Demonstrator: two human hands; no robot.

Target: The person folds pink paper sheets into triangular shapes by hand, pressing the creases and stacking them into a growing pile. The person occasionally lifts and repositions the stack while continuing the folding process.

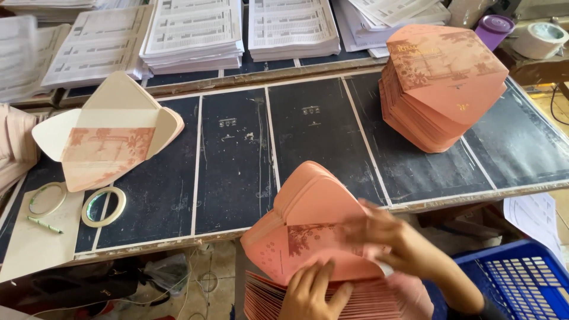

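Both hands, left (311, 293) and right (391, 240), grip one pink envelope bundle (308, 237), its lower edge cut off; right fingers blur. One stack (441, 83) sits on the table (237, 172), plus two tape rolls (104, 206).

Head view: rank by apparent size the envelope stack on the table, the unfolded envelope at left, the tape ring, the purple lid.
1. Envelope stack
2. Unfolded envelope, somewhat smaller
3 and 4. Tape ring and purple lid look about alike; the lid is farther from the camera and partly cut off, so no ranking between them.
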